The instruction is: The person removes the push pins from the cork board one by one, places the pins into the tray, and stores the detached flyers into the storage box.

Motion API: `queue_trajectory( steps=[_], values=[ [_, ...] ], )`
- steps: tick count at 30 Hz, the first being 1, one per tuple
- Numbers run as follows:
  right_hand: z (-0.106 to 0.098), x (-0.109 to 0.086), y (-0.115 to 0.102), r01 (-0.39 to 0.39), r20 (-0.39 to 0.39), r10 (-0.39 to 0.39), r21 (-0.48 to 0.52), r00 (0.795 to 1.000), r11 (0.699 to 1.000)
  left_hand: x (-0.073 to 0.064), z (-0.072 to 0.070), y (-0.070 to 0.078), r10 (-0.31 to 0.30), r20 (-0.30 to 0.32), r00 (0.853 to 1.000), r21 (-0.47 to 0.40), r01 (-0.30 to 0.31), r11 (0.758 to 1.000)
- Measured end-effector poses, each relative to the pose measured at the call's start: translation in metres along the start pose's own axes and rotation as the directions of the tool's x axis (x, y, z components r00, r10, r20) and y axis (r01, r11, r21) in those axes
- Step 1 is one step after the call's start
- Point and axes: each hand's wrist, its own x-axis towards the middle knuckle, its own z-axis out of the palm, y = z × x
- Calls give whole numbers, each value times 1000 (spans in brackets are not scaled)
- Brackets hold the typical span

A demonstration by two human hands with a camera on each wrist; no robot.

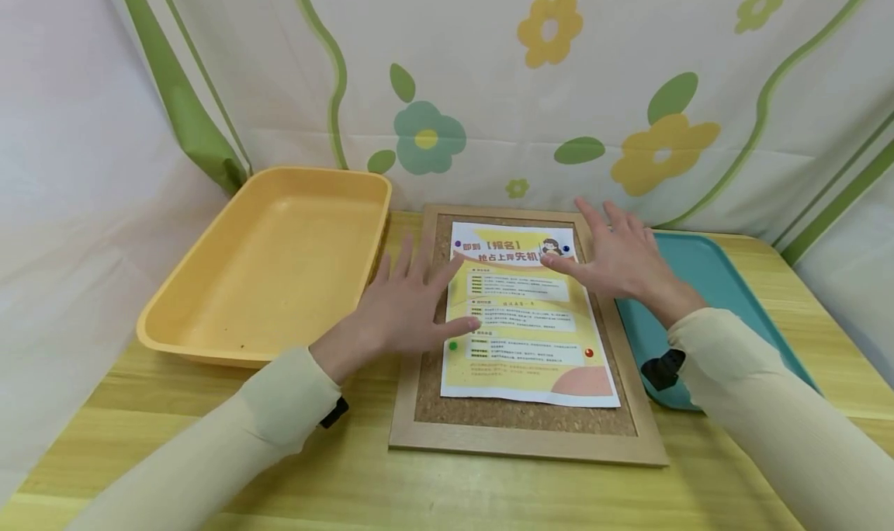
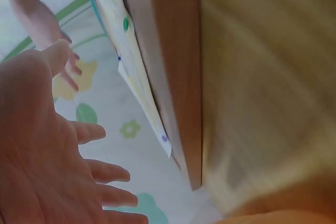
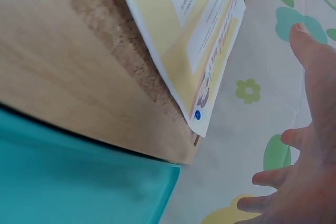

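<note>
A cork board (image 1: 524, 414) in a pale wooden frame lies on the table. On it is a yellow and white printed poster (image 1: 517, 380). Pushpins stand near its corners: a purple one (image 1: 457, 244), a blue one (image 1: 566, 248), a green one (image 1: 453, 345) and a red one (image 1: 589, 352). My left hand (image 1: 398, 310) is held over the board's left edge, fingers spread and holding nothing. Over the upper right edge hovers my right hand (image 1: 618, 259), also spread and bare. Both wrist views show the hands raised apart from the board, and the poster's top edge lifting slightly.
To the left of the board stands a deep yellow tray (image 1: 268, 205). A teal tray (image 1: 726, 282) lies close along the board's right side, partly behind my right arm. A flower-printed curtain (image 1: 489, 81) hangs at the table's (image 1: 447, 492) back edge.
</note>
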Motion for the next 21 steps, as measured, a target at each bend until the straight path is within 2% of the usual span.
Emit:
queue_trajectory(
  steps=[7,15,21],
  values=[
    [-3,1,-6,0,25,0,5,1000,1000,-11,17,2,23,49,999,9,-24,1000],
    [-1,6,-10,16,33,-16,0,999,1000,-19,30,-3,68,96,993,-56,-63,996],
    [1,11,-16,17,37,-18,19,999,1000,-22,34,-6,80,112,990,-99,-69,993]
  ],
)
